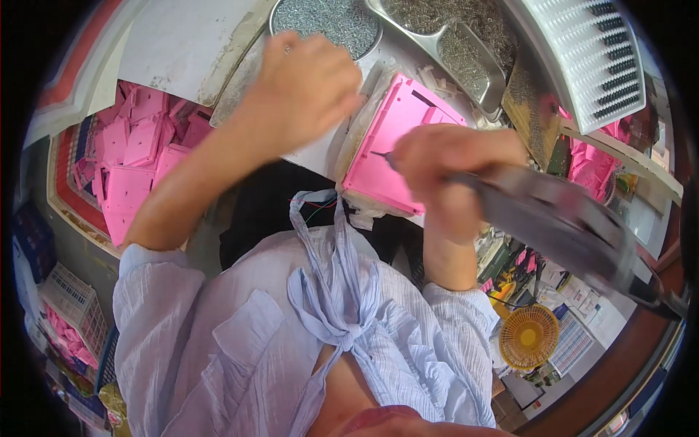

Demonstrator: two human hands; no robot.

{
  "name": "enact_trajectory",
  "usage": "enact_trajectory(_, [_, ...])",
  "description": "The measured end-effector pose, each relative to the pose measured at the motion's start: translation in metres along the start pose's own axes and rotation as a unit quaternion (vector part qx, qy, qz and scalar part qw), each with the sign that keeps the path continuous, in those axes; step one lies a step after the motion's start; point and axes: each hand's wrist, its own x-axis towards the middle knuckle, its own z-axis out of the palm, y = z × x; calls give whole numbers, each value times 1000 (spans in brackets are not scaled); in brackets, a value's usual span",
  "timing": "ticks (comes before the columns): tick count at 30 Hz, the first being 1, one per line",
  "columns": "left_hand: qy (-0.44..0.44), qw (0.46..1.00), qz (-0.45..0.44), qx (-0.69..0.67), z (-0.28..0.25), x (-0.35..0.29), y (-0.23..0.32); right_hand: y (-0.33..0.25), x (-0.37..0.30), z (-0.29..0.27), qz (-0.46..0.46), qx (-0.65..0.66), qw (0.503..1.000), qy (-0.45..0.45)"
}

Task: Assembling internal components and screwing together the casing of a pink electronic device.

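My right hand (455,164) is wrapped round a dark electric screwdriver (564,222), slightly blurred. Its thin bit points left, over a flat pink plastic housing (378,164). The housing lies in a whitish holder (354,151) in front of me; my right hand hides part of it. To the left, raised beside a round metal bowl of small silvery screws (328,25), is my left hand (309,87). Its fingers are curled in and smeared a little, and what they may hold is hidden.
A metal tray (491,87) holds darker small parts at the back. White racks (593,62) with rows of black pieces stand far right. Pink plastic parts (138,138) fill a tray at left. A yellow fan (529,336) and cluttered items lie lower right.
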Motion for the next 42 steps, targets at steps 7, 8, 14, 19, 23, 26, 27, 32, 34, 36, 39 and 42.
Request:
enact_trajectory(7, [-46,987,-24,-153,1,-29,45,-17,1,-5,-50,94,994,-39])
enact_trajectory(8, [-43,986,-25,-157,1,-28,47,-18,0,-5,-49,93,994,-41])
enact_trajectory(14, [-70,976,-51,-201,-5,-28,53,-20,-5,2,-38,65,997,-32])
enact_trajectory(19, [-81,972,-56,-214,-9,-29,54,-19,-8,13,-26,16,1000,-6])
enact_trajectory(23, [-88,974,-47,-203,-10,-27,58,-19,-13,17,-14,37,999,10])
enact_trajectory(26, [-124,979,-7,-164,-13,-27,57,-20,-19,11,-17,85,996,-5])
enact_trajectory(27, [-143,978,13,-148,-14,-26,56,-21,-21,9,-13,84,996,-6])
enact_trajectory(32, [-230,965,51,-113,-14,-20,48,-16,-37,15,22,42,998,32])
enact_trajectory(34, [-269,955,72,-97,-10,-22,44,-3,-41,21,13,-9,999,41])
enact_trajectory(36, [-244,963,71,-90,-7,-26,45,9,-45,21,3,-53,998,26])
enact_trajectory(39, [-237,963,67,-106,-5,-30,44,14,-49,18,-17,-125,991,-49])
enact_trajectory(42, [-238,963,67,-106,-5,-31,44,27,-48,21,-83,-134,985,-66])
